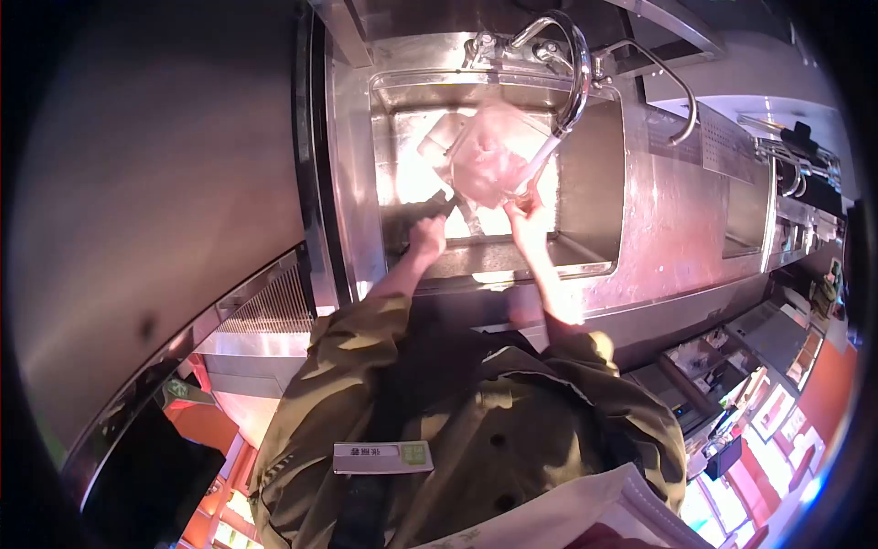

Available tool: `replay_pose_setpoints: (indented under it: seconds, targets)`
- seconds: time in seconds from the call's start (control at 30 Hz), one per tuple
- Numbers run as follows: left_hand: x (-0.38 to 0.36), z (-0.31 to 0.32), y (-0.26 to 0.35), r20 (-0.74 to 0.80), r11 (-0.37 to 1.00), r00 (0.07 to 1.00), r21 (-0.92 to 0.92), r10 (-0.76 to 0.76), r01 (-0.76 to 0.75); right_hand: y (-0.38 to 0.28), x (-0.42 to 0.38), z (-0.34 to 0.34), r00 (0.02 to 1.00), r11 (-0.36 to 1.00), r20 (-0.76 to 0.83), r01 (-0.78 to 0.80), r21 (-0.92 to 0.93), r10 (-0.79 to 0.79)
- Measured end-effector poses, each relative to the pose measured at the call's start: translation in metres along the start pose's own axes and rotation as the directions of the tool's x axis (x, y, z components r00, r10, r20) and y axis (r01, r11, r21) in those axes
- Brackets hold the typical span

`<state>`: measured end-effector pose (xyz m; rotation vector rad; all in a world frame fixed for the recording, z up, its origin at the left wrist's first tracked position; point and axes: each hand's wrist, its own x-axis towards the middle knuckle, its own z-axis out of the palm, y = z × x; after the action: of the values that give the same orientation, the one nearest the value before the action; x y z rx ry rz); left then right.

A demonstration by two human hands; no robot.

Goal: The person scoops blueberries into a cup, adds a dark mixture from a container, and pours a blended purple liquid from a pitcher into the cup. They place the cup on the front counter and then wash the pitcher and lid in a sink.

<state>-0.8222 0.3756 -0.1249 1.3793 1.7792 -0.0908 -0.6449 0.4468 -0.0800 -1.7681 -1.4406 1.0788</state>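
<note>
A clear container with something pinkish inside is over the metal sink, below the tap's spray head. My right hand has its fingers closed on the container's near right edge. My left hand is closed round the end of a dark object, at the left of the sink and just short of the container. What the dark object is cannot be made out in the glare. Another pale, angular shape shows behind the container on its left.
A curved chrome tap arches over the sink from the back wall. A second thin spout stands to its right. A steel counter runs off to the right, and a large metal panel fills the left.
</note>
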Motion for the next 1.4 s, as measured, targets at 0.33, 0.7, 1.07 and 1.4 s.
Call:
replay_pose_setpoints:
  seconds: [0.33, 0.7, 1.07, 1.4]
  targets:
    - [0.023, -0.038, -0.009, -0.154, 0.829, 0.882, -0.443, -0.445, 0.341, -0.03, 0.009, -0.055, 0.985, 0.998, 0.174, -0.027, 0.061, 0.016]
    - [0.017, -0.04, 0.001, -0.157, 0.802, 0.935, -0.57, -0.319, 0.178, -0.03, 0.17, -0.046, 0.977, 0.71, 0.165, 0.023, -0.704, 0.132]
    - [0.024, -0.031, 0.034, -0.104, 0.799, 0.967, -0.588, -0.232, 0.128, -0.031, 0.231, -0.077, 0.814, 0.638, 0.284, -0.133, -0.759, 0.507]
    - [0.083, 0.033, 0.066, 0.337, -0.062, 0.934, -0.941, -0.118, 0.332, -0.076, 0.107, -0.107, 0.999, 0.877, 0.041, 0.013, -0.48, 0.008]
